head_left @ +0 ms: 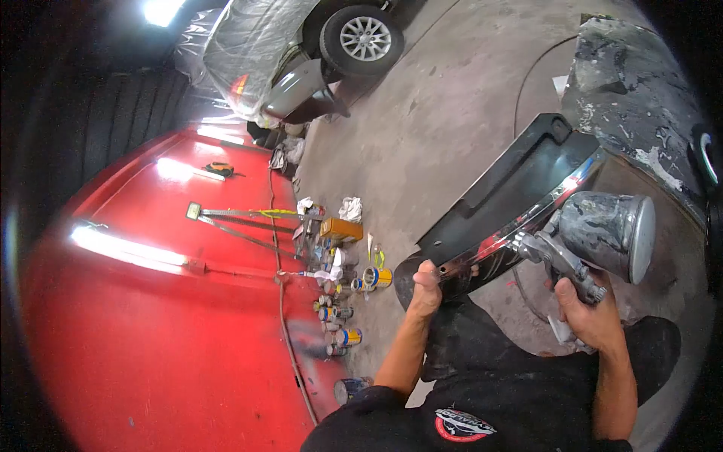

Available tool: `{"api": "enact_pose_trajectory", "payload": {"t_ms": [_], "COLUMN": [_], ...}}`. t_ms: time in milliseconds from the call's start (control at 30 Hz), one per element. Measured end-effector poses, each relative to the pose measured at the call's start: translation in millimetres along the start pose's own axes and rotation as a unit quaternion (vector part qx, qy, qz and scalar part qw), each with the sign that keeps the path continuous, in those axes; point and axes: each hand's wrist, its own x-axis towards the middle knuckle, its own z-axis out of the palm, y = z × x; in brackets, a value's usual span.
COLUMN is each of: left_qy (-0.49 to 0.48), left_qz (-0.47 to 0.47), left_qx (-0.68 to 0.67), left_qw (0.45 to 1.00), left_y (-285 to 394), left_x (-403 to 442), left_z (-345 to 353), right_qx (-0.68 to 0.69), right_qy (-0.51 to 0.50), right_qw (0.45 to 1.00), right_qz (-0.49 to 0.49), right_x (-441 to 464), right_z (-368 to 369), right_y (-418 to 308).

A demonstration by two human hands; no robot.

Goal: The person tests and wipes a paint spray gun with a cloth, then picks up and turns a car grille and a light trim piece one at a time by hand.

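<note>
My left hand (426,294) grips the near end of a dark, glossy car body panel (520,184), with the thumb on top and the other fingers mostly hidden by it. The panel stretches away toward the upper right, and bright reflections run along its edge. In my right hand (589,316) is a spray gun (561,265), my fingers wrapped round its handle. Its large, paint-stained cup (602,232) sits beside the panel, and the gun's head is close to the panel's shiny edge. Whether the trigger is pressed I cannot tell.
Several paint cans (349,337) stand along the red wall (173,346), near a yellow-brown box (341,230). A hose (285,331) runs along there too. A plastic-covered car (252,53) with a wheel (365,39) is at the top. A paint-spattered surface (633,98) lies upper right.
</note>
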Motion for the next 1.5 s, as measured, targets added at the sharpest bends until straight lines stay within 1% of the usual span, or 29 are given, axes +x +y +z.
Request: {"api": "enact_pose_trajectory", "payload": {"t_ms": [67,100,167,200,233,267,333,367,400,467,500,567,700,767,800,867,900,933,1000,1033,1067,1133,1167,1200,1267,1300,1333,1400,1500], "left_qy": [0.016,0.01,0.0,-0.017,-0.036,-0.031,0.023,0.027,0.029,0.049,0.049,0.041,0.01,-0.032,-0.033,-0.029,-0.042,-0.045,-0.043,-0.032,-0.037,-0.034,-0.08,-0.088,-0.113,-0.114,-0.124,-0.071,-0.06], "left_qz": [0.033,0.049,0.049,0.05,0.017,0.015,-0.006,0.061,0.06,0.091,0.09,0.074,0.106,0.15,0.151,0.017,-0.032,-0.032,-0.019,-0.029,-0.029,-0.01,-0.051,-0.05,-0.013,-0.032,-0.031,-0.047,-0.029], "left_qx": [-0.019,-0.007,-0.005,-0.003,0.032,0.032,0.059,0.036,0.036,0.112,0.112,0.175,0.144,0.087,0.086,0.027,-0.006,-0.007,0.049,0.033,0.033,0.137,0.176,0.178,0.145,0.093,0.096,-0.057,-0.095], "left_qw": [0.999,0.999,0.999,0.999,0.999,0.999,0.998,0.997,0.997,0.988,0.988,0.981,0.984,0.984,0.984,0.999,0.999,0.998,0.998,0.999,0.998,0.99,0.98,0.979,0.983,0.989,0.987,0.995,0.993], "left_y": [-12.0,-11.9,-11.0,-9.0,-9.1,-9.1,-9.1,-17.1,-35.3,-66.6,-56.6,-23.8,-20.6,-31.1,-24.5,-0.5,6.2,6.1,5.7,12.5,14.8,13.0,17.7,21.0,28.9,16.4,16.0,15.2,6.5], "left_x": [6.2,8.0,9.4,11.1,12.2,13.2,14.4,12.5,14.4,15.2,14.8,12.0,11.9,13.0,10.2,1.8,1.3,1.1,1.5,0.5,-2.5,-5.5,-5.1,-3.8,-1.4,-5.3,-6.4,-7.3,-8.9], "left_z": [4.4,5.4,10.1,12.4,11.8,15.5,25.2,21.9,16.5,4.7,9.7,20.9,15.8,7.8,11.7,21.3,17.9,15.5,12.2,15.2,11.0,2.4,-3.3,-4.5,-2.4,-12.4,-10.4,-6.8,-12.7], "right_qx": [0.0,-0.005,-0.011,-0.004,-0.001,0.003,-0.016,-0.022,-0.034,-0.046,-0.031,-0.015,-0.003,-0.003,-0.002,-0.006,-0.006,-0.006,-0.009,-0.011,-0.001,0.021,0.026,0.029,0.042,0.04,0.038,0.041,0.044], "right_qy": [0.001,-0.022,-0.05,-0.056,-0.061,-0.067,-0.061,-0.06,-0.068,-0.076,-0.08,-0.082,-0.082,-0.075,-0.071,-0.024,0.002,0.028,0.071,0.087,0.108,0.15,0.198,0.206,0.269,0.284,0.299,0.326,0.343], "right_qw": [0.999,1.0,0.998,0.998,0.998,0.997,0.998,0.998,0.997,0.996,0.996,0.996,0.997,0.997,0.997,0.999,0.999,0.998,0.996,0.995,0.994,0.988,0.98,0.978,0.962,0.958,0.953,0.944,0.938], "right_qz": [-0.037,0.0,0.037,0.033,0.032,0.031,0.026,0.024,0.011,-0.001,0.006,0.014,0.0,-0.006,-0.009,-0.031,-0.047,-0.063,-0.057,-0.054,-0.029,0.022,0.019,0.02,0.025,0.019,0.015,0.028,0.034], "right_x": [1.3,-0.2,-1.6,-1.5,-0.9,-0.2,-1.5,-2.8,-1.7,-0.8,-0.4,-0.3,-3.9,-3.8,-3.8,-2.3,-1.1,0.2,4.0,5.7,5.5,9.5,11.3,14.8,18.8,18.7,18.7,19.7,20.2], "right_z": [0.3,-1.4,-0.4,0.9,0.9,0.7,3.3,5.7,5.3,5.6,5.9,8.9,15.6,15.5,15.4,13.5,13.2,12.9,6.0,2.4,1.0,-6.2,-6.6,-10.4,-17.1,-18.9,-20.7,-25.3,-31.8], "right_y": [2.9,-0.9,-5.6,-7.0,-5.0,-3.0,2.5,3.2,4.4,7.1,9.0,10.7,4.2,-1.7,-4.7,1.7,5.7,9.6,5.1,3.1,0.2,-3.3,-8.1,-8.5,-9.6,-10.2,-10.9,-12.1,-11.4]}}
